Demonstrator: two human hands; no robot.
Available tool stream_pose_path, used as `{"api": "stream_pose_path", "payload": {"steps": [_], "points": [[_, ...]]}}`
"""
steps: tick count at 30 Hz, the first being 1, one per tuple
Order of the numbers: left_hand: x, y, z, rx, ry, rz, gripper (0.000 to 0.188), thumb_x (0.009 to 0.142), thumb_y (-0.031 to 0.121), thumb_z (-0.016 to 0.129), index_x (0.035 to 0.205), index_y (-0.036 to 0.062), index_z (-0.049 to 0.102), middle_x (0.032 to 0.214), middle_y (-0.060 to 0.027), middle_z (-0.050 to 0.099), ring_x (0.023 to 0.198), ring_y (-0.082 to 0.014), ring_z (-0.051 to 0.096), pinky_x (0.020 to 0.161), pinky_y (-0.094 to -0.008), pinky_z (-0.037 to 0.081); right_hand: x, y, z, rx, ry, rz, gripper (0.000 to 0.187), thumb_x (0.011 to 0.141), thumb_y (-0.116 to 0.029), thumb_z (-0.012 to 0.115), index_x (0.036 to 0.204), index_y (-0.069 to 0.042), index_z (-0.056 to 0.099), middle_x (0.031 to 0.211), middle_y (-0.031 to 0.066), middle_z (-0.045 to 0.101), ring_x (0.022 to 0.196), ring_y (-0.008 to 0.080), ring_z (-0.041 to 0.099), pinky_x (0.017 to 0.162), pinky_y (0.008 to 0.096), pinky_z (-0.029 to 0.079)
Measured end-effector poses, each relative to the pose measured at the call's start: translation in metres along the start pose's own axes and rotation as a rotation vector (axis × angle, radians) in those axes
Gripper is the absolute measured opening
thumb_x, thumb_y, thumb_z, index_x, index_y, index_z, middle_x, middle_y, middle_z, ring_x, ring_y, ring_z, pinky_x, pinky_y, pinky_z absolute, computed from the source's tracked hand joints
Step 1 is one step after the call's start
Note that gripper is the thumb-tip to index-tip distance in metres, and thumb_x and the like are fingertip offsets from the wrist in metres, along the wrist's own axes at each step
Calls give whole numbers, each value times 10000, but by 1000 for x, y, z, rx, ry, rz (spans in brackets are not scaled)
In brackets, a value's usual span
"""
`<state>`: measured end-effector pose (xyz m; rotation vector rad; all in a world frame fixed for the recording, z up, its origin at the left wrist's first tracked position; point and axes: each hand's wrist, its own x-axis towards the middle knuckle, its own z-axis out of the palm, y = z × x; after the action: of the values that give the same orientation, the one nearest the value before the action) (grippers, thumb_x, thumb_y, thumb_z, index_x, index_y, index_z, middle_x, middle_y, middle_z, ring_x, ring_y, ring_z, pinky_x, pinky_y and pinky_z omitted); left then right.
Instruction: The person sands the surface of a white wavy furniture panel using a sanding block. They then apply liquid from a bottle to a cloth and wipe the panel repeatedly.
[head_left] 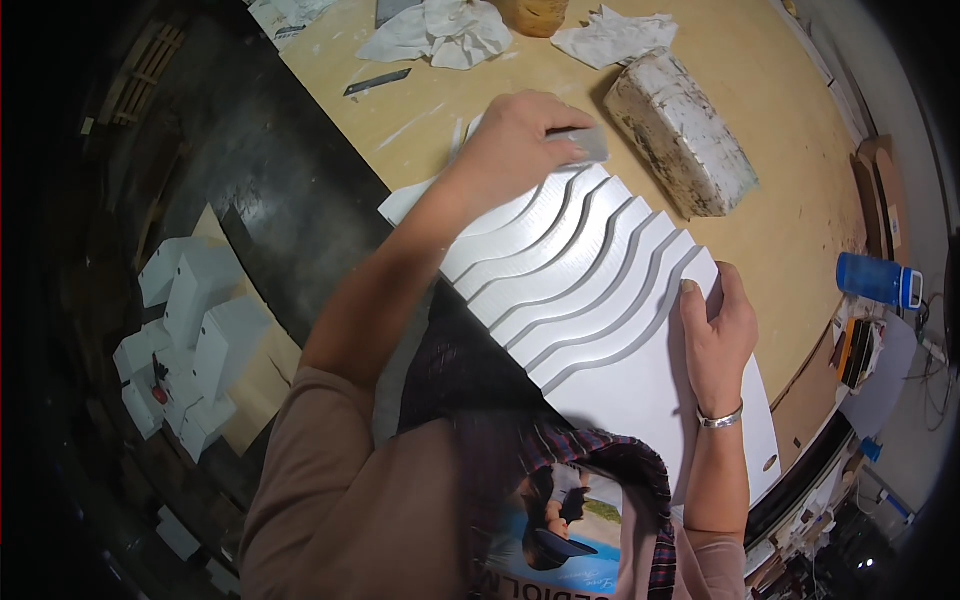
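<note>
A white panel point(625, 375) with wavy stepped ridges lies across the table's near edge in front of me. At its far end, my left hand point(520, 140) is closed around a grey block point(582, 145), like a sanding block, resting at the ridged surface. My right hand point(722, 335), a silver bracelet at its wrist, grips the panel's right side with the thumb on top; its other fingers are partly hidden at the edge. A small hole shows near the panel's lower right corner.
A white-smeared block point(685, 130) sits beyond the panel on the table point(800, 190). Crumpled white cloths point(440, 35) and a dark utility blade point(377, 82) lie at the far side. A blue bottle point(878, 280) stands right. White box-like pieces point(200, 320) are lower left.
</note>
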<state>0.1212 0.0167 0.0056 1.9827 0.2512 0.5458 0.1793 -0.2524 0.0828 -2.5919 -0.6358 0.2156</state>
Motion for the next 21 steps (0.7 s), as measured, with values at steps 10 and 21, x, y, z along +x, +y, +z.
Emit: {"api": "stream_pose_path", "payload": {"steps": [10, 21], "points": [[9, 18, 10, 107, -56, 71, 271, 797, 57, 695, 1061, -1, 724, 958, -151, 700, 833, -267, 662, 787, -334, 527, 0, 5, 3, 6, 33, -41, 420, 821, -275, 693, 1101, 35, 647, 658, 116, 542, 611, 245, 536, 613, 368, 443], [-45, 29, -27, 175, -326, 49, 269, 763, 90, 715, 1025, 33, 738, 922, -122, 694, 857, -286, 636, 783, -362, 508, 0, 7, 2, -22, 28, -53, 430, 824, -309, 682, 1097, 22, 652, 673, 135, 564, 632, 290, 557, 635, 403, 457]]}}
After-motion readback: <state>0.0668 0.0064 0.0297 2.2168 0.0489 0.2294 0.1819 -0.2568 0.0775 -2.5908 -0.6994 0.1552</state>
